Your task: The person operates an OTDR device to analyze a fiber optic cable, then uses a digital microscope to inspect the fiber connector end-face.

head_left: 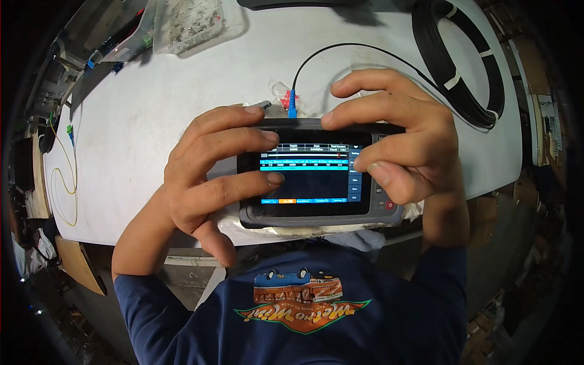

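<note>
A handheld tester with a lit touchscreen lies at the near edge of the white table. My left hand grips its left side, fingers spread over the screen's left part. My right hand holds its right side and top, with the thumb near the side buttons. A blue connector on a thin black cable is plugged into the top of the device. Crumpled clear wrapping with a red bit lies just behind it.
A big coil of black cable lies at the far right. A clear bag of small parts sits at the far left, with tools beside it. A yellow fibre cord hangs off the left edge. My dark blue shirt fills the foreground.
</note>
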Tool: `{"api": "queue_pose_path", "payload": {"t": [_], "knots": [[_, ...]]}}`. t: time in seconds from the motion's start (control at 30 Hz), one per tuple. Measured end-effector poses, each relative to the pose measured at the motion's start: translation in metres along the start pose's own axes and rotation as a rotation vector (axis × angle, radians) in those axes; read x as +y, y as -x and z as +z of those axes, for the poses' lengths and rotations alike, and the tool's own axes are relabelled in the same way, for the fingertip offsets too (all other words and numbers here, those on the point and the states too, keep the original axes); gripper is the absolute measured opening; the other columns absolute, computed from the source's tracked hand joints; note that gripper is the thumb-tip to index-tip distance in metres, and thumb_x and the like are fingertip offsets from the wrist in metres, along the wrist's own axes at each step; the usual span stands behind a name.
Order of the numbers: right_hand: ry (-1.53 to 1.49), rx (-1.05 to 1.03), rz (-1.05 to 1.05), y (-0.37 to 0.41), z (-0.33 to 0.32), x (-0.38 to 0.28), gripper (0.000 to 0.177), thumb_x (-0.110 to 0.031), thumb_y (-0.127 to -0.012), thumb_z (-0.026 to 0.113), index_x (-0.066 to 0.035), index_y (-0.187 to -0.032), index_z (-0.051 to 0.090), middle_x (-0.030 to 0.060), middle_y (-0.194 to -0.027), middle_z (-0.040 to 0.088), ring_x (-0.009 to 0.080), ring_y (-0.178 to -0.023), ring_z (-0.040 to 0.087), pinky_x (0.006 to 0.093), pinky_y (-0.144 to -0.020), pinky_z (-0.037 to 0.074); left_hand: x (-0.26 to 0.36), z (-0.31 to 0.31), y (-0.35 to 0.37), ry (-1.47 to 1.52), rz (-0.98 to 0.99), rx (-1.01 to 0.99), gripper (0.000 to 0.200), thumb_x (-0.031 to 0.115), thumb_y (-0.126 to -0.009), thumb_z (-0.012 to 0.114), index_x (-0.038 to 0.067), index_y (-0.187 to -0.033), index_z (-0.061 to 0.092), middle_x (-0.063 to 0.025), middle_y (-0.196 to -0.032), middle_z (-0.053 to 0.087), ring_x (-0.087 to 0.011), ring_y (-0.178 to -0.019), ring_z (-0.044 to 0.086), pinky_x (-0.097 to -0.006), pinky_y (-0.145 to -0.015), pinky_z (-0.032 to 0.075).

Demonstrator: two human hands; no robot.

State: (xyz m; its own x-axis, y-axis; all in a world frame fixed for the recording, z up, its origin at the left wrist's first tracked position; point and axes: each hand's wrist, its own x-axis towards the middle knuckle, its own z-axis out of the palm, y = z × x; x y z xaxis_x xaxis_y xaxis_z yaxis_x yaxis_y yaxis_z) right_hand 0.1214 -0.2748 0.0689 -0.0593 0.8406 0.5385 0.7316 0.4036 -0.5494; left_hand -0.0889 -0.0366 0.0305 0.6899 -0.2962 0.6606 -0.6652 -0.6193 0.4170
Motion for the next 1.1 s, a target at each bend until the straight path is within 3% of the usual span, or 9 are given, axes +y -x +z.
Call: {"api": "queue_pose_path", "payload": {"t": [0.4,0.57,1.1], "knots": [[-0.096,0.017,0.014,-0.0004,0.0009,-0.0015,0.019,-0.02,-0.067,0.064,-0.004,-0.072,0.073,0.0215,-0.105,0.077,0.0452,-0.109,0.067,0.0527,-0.087,0.058,-0.0021,-0.0017,0.0015,0.002,-0.053,0.005,0.095,0.091,-0.086,0.041,0.007,-0.112,0.077,-0.0238,-0.12,0.069,-0.0477,-0.122,0.063,-0.0552,-0.099,0.052],[-0.126,0.016,0.024,-0.0003,0.0008,-0.0009,0.022,-0.019,-0.062,0.063,-0.003,-0.071,0.075,0.0205,-0.105,0.077,0.0449,-0.112,0.067,0.0524,-0.088,0.058,-0.0034,-0.0026,0.0021,0.012,-0.083,-0.002,0.096,0.091,-0.087,0.039,0.007,-0.114,0.077,-0.0233,-0.121,0.069,-0.0477,-0.122,0.062,-0.0546,-0.099,0.051],[-0.033,0.015,0.055,0.0002,-0.0011,-0.0025,0.022,-0.019,-0.062,0.063,-0.003,-0.069,0.076,0.0182,-0.105,0.078,0.0417,-0.111,0.068,0.0507,-0.09,0.058,-0.0047,-0.0009,0.0047,0.018,-0.15,0.047,0.098,0.09,-0.09,0.034,0.005,-0.115,0.075,-0.0241,-0.122,0.068,-0.0477,-0.122,0.062,-0.0535,-0.099,0.05]]}}
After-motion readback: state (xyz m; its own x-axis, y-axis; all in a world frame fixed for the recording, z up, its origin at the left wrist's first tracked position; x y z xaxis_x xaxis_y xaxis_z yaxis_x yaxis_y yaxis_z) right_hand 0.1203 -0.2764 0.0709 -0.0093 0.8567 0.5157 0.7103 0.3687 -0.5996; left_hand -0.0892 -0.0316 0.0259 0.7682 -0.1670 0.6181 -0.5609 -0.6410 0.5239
